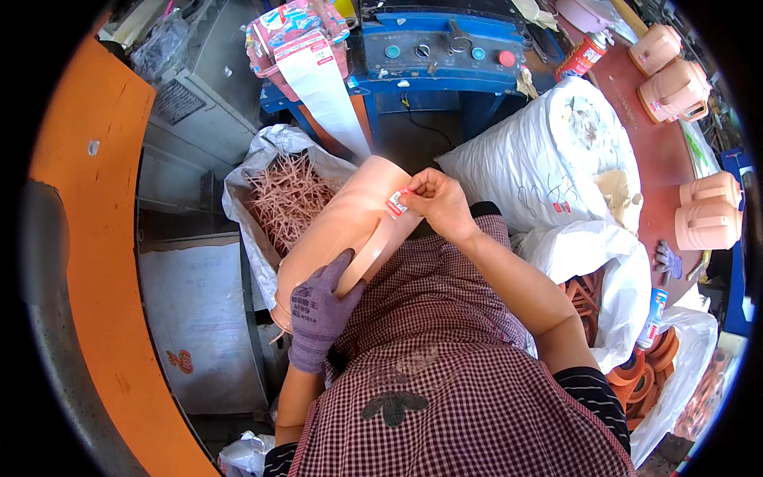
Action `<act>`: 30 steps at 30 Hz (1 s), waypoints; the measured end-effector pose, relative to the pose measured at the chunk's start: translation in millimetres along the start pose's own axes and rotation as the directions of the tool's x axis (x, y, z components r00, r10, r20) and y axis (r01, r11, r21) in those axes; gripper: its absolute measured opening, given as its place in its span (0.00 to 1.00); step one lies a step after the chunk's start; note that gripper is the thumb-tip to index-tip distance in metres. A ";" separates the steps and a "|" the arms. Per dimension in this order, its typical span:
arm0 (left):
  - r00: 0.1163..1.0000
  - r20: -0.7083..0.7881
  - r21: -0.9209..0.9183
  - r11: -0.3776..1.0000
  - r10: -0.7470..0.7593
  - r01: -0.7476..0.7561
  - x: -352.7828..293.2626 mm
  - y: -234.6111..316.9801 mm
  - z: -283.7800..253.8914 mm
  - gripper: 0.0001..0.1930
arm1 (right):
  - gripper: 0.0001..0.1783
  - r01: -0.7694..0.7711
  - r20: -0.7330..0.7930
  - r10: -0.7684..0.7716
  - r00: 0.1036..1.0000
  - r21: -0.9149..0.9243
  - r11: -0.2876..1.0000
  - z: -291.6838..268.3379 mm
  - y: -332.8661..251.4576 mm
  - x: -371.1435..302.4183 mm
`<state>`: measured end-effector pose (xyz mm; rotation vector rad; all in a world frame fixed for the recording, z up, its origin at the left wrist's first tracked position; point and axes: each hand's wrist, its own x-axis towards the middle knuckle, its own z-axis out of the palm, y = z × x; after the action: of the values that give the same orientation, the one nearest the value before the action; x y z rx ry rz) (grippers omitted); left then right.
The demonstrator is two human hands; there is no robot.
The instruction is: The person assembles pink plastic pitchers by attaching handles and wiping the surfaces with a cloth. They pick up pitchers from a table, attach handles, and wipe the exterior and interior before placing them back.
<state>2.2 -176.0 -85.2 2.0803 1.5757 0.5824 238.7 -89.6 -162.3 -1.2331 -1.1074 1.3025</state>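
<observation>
A large peach-coloured plastic jug body [330, 230] with a long side handle lies tilted across my lap. My left hand [322, 308], in a purple knit glove, is wrapped round the handle near the lower end. At the upper end, my bare right hand [439, 200] pinches the edge of a small red-and-white sticker [396, 203] lying against the jug's wall beside the handle. Whether the whole sticker touches the plastic I cannot tell.
A sack of thin pink plastic scraps [290, 199] stands to the left. Ahead is a blue machine panel with buttons [445, 54], beside a pink basket with a label strip [318, 75]. At right are a white sack [532, 151], finished jugs [674, 89] and a spray can [584, 54].
</observation>
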 end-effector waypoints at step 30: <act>0.986 0.073 0.011 0.989 0.149 -0.150 -0.5 -3.3 -0.7 0.24 | 0.23 -0.250 0.277 0.245 0.929 -0.019 0.968 -19.8 6.3 0.1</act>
<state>-0.9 -175.6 -86.6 2.2200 1.3978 0.5405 258.0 -90.4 -169.9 -1.2321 -1.1592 1.7157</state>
